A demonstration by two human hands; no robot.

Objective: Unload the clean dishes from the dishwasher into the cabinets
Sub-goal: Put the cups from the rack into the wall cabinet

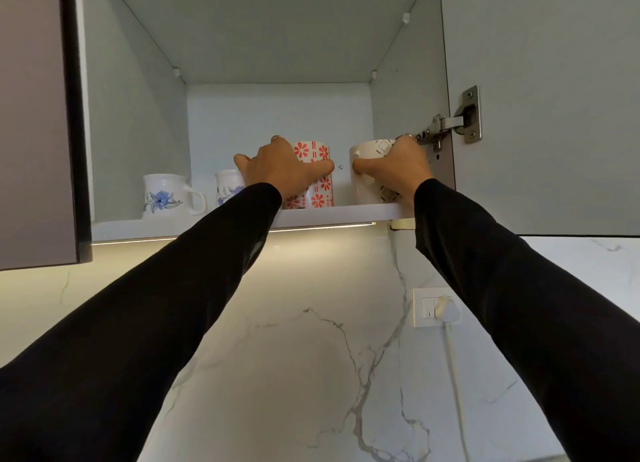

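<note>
two mugs are gripped on the cabinet shelf (pixel 346 212): red-flowered mug (pixel 320 174) is grasped by the left hand (pixel 280 169), cream patterned mug (pixel 369 170) by the right hand (pixel 398 170), near the open door's hinge (pixel 457 122). two blue-flowered mugs (pixel 166 195) are seen further left, one partly hidden.

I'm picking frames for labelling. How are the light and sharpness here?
Head view: a warm strip under the cabinet shelf glares on the marble wall; the cabinet inside is dimmer but even; both hands and mugs read sharp; wide-angle bends the edges.
</note>
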